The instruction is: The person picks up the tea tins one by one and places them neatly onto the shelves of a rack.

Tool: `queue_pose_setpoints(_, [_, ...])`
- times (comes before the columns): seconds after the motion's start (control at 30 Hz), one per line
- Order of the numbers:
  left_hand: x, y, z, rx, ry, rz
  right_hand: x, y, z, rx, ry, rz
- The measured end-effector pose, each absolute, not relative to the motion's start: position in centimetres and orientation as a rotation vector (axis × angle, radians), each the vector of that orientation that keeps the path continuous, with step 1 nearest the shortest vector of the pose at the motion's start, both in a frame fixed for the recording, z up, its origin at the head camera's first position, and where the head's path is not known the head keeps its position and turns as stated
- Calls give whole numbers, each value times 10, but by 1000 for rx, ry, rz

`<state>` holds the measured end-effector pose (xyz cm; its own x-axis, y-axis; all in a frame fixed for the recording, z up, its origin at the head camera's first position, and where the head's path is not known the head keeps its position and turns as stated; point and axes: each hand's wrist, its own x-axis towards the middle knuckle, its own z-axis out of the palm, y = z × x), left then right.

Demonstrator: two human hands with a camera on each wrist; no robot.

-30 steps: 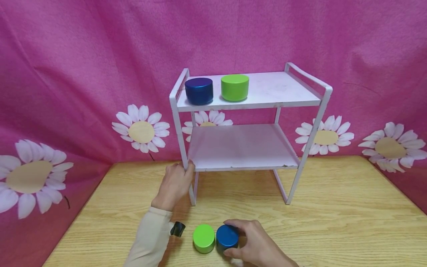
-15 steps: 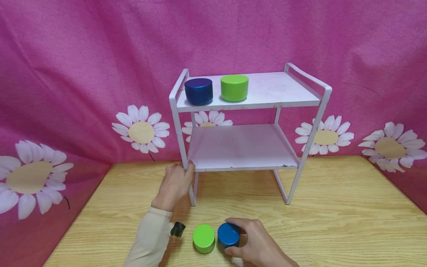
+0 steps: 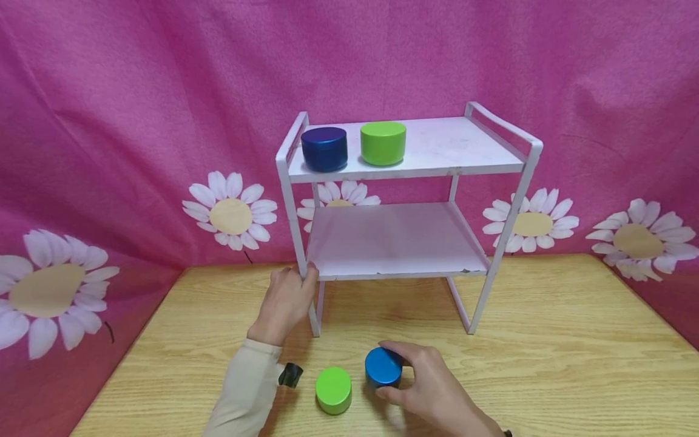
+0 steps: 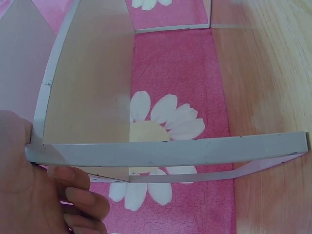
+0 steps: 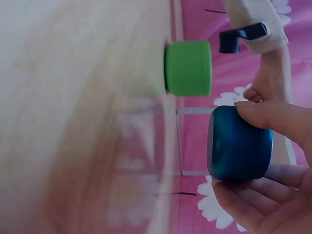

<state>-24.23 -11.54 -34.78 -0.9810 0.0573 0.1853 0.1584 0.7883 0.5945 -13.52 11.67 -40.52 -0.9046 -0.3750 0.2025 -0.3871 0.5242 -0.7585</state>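
My right hand (image 3: 431, 382) pinches a round blue tin (image 3: 383, 366) by its sides, thumb against fingers. In the right wrist view this blue tin (image 5: 240, 144) is upright and off the tabletop. A round green tin (image 3: 334, 390) stands on the table to its left, apart from it. My left hand (image 3: 286, 300) grips the front left leg of a white two-tier shelf rack (image 3: 401, 240) at lower-shelf height. The left wrist view has the curled fingers (image 4: 80, 196) beside the leg (image 4: 165, 152). A dark blue tin (image 3: 324, 150) and another green tin (image 3: 383, 144) sit on the top shelf.
The rack stands on a wood-grain table (image 3: 557, 352). Raised side rails (image 3: 505, 124) edge its top shelf. A pink curtain (image 3: 382, 54) printed with large white daisies hangs behind and at the sides. My left wrist carries a black strap piece (image 3: 291, 375).
My right hand has lifted the blue tin and carried it forward and to the right, away from the green tin beside it. The left hand and rack stay in place.
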Motion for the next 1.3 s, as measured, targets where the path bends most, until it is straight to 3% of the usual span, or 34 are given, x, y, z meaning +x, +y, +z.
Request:
queue_pose_setpoints(0.6, [-242,-116,-346,-186,-2820,-987,-139,130,-393,520,-2609,1116])
queue_pose_setpoints(1.3, [-242,-116,-349,-198,-2791,-980,-141,138,-383,400,-2574,1175])
